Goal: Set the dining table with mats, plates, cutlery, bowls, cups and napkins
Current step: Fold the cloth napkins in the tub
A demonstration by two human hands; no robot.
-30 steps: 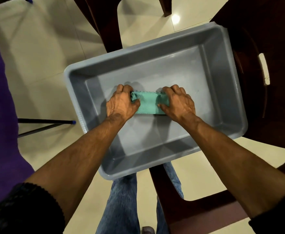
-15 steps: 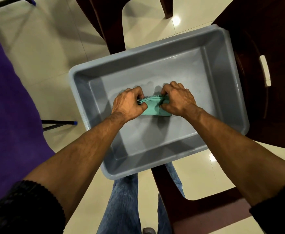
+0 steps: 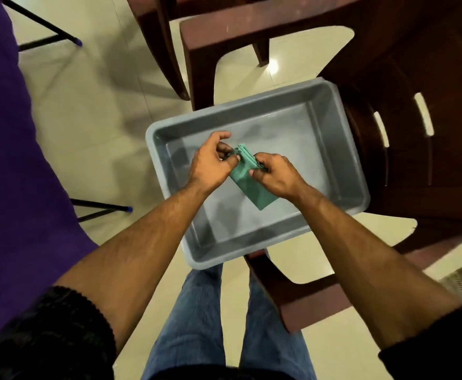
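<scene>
A folded green napkin (image 3: pixel 251 178) of soft, finely ribbed cloth is held above the inside of a grey plastic tub (image 3: pixel 342 149); whether its lower corner touches the tub floor cannot be told. The napkin is a narrow rectangle, folded in several layers that show at its upper end. The left hand (image 3: pixel 210 165) pinches that upper left corner between thumb and curled fingers, while the right hand (image 3: pixel 276 176) grips the right edge with its fingers curled round the cloth. Both forearms are bare, with dark knitted sleeves pushed up near the elbows.

The tub is rectangular, with smooth matt walls, rounded corners and a flat rim. It rests on the seat of a dark reddish-brown moulded chair (image 3: pixel 430 133) whose back has narrow slots. A second chair (image 3: pixel 156 37) of the same colour stands beyond. The floor (image 3: pixel 87 119) is glossy cream tile reflecting a ceiling light. A purple cloth (image 3: pixel 10 160) covers the worktop at the left, over thin black legs with blue tips. Blue jeans (image 3: pixel 197 325) show below.
</scene>
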